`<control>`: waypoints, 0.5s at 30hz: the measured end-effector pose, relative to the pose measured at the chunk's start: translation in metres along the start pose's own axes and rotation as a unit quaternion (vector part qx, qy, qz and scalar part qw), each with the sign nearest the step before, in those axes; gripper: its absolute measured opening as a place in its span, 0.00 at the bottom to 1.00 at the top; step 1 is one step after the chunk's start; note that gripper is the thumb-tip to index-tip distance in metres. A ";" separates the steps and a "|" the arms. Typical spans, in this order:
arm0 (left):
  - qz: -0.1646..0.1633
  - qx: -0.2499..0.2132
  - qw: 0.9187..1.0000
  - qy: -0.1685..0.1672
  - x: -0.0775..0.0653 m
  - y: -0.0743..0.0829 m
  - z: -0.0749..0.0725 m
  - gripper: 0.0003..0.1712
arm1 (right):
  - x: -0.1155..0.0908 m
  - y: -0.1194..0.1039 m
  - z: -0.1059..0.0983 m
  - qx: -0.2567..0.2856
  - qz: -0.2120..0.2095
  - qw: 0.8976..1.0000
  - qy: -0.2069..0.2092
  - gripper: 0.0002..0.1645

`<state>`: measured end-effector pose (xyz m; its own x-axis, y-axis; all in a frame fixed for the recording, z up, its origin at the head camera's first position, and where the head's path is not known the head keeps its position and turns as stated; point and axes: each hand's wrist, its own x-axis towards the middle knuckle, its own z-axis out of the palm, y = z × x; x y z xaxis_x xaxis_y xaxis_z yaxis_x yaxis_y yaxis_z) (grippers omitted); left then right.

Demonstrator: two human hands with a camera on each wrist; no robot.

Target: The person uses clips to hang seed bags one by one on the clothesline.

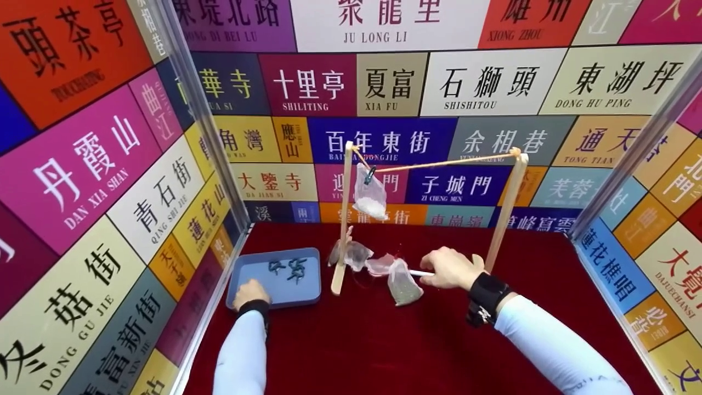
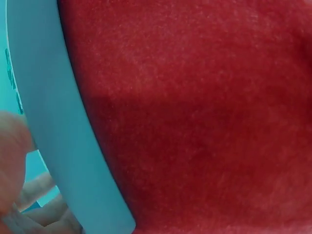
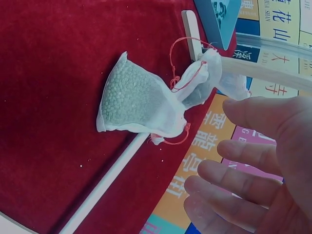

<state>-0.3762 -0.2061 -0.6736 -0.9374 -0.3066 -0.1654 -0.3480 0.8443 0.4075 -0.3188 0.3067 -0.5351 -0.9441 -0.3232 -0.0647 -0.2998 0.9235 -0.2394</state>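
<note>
At the near left corner of the blue tray (image 1: 307, 299) rests my left hand (image 1: 251, 295), its fingers partly hidden. Behind the tray's wall (image 2: 63, 112), the left wrist view shows only some of these fingers (image 2: 36, 190). Dark green clips (image 1: 296, 270) lie farther back in the tray. My right hand (image 1: 452, 267) hovers beside a mesh drawstring bag of small green grains (image 1: 406, 286), fingers (image 3: 239, 185) spread and apart from it. Under that bag runs a thin white rod (image 3: 105, 187). Another clip (image 1: 369, 174) holds a bag with white contents (image 1: 370, 195) on a cord.
The cord (image 1: 449, 163) spans a left wooden post (image 1: 344, 219) and a right wooden post (image 1: 507, 211), which stands behind my right hand. More pale drawstring bags (image 1: 357, 255) lie around the left post's foot. Lettered walls (image 1: 384, 82) enclose the red cloth (image 1: 384, 351).
</note>
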 end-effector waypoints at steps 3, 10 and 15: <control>0.009 -0.001 1.000 0.010 -0.002 0.001 0.000 0.25 | 0.001 -0.002 0.000 0.001 -0.025 1.000 0.006 0.16; 0.055 0.005 0.998 0.030 -0.007 0.012 -0.003 0.18 | -0.001 -0.008 0.004 -0.002 -0.049 0.999 0.008 0.11; 0.099 -0.007 0.994 0.049 -0.012 0.034 -0.017 0.14 | -0.001 -0.013 0.001 -0.006 -0.065 0.998 0.015 0.13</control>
<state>-0.3773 -0.1818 -0.6423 -0.9841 -0.1776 0.0076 -0.1566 0.8866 0.4352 -0.3135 0.2953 -0.5328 -0.9008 -0.4342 -0.0051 -0.4211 0.8765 -0.2331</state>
